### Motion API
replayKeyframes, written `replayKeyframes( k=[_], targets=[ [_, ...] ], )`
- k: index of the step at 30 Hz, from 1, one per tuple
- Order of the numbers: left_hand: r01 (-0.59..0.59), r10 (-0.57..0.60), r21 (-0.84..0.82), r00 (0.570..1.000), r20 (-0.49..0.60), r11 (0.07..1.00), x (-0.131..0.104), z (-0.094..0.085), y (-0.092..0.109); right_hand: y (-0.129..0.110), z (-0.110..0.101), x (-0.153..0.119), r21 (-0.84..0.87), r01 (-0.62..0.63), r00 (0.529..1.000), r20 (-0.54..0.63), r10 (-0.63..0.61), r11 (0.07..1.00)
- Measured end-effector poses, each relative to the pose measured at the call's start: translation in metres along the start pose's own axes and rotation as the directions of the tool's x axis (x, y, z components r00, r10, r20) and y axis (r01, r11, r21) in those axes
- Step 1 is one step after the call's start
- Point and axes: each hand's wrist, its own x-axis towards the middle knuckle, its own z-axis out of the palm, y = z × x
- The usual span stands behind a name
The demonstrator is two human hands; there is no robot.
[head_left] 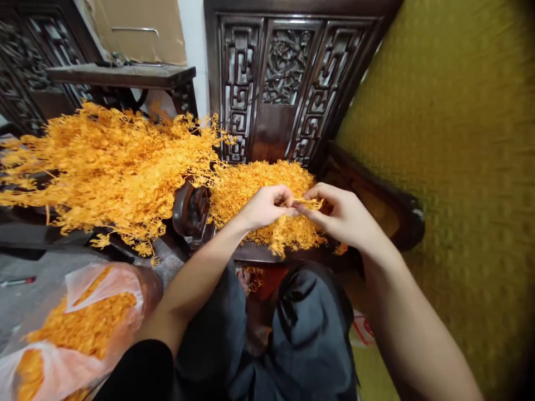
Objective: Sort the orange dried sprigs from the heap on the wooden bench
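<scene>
Between my two hands, at fingertip height, is a small orange sprig with thin stems. My left hand pinches its left end between thumb and fingers. From the other side, my right hand has its thumb and fingers closed on the same sprig. The fingertips nearly meet, and the exact grip is partly hidden. Below and behind the hands lies a heap of orange plant pieces on a dark wooden seat. Some orange tufts show right under my fingers.
A larger pile of orange branching sprigs rests to the left, past a carved armrest. At lower left stands a pinkish plastic bag of orange pieces. A carved wooden chair back rises ahead. A yellow patterned surface borders the right.
</scene>
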Motion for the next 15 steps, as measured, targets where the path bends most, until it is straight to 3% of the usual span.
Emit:
replayKeyframes(
  k=[5,9,12,15],
  targets=[
    [-0.022,0.044,0.305,0.997,-0.066,0.952,-0.01,-0.002,0.009,0.003,-0.008,-0.012,-0.287,0.022,0.998,-0.049,-0.037,0.958],
    [-0.042,0.108,0.467,0.988,-0.114,0.883,-0.027,-0.009,0.024,0.0,-0.006,-0.021,-0.415,0.059,0.998,0.025,-0.054,0.908],
    [-0.065,0.192,0.648,0.973,-0.127,0.759,-0.04,-0.017,0.032,-0.01,-0.009,-0.019,-0.393,0.114,0.989,0.128,-0.068,0.912],
    [-0.06,0.284,0.826,0.951,-0.123,0.56,-0.053,-0.025,0.039,-0.025,-0.019,-0.016,-0.327,0.142,0.971,0.23,-0.067,0.934]
  ],
)
